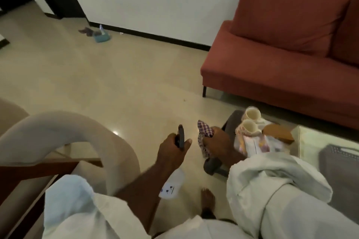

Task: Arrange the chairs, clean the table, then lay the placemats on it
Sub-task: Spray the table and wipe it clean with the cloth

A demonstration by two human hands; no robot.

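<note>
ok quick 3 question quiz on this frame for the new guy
1. True or false: the right hand grips a checked cloth.
2. What does the left hand hold? A) spray bottle B) placemat C) cup
3. Fill in: two cream cups stand on the ___ table.
Key: 1 true; 2 A; 3 glass.

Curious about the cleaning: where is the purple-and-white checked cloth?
Head view, lower centre-right: the purple-and-white checked cloth is bunched in the right hand, just left of two cream mugs at the glass table corner.
</note>
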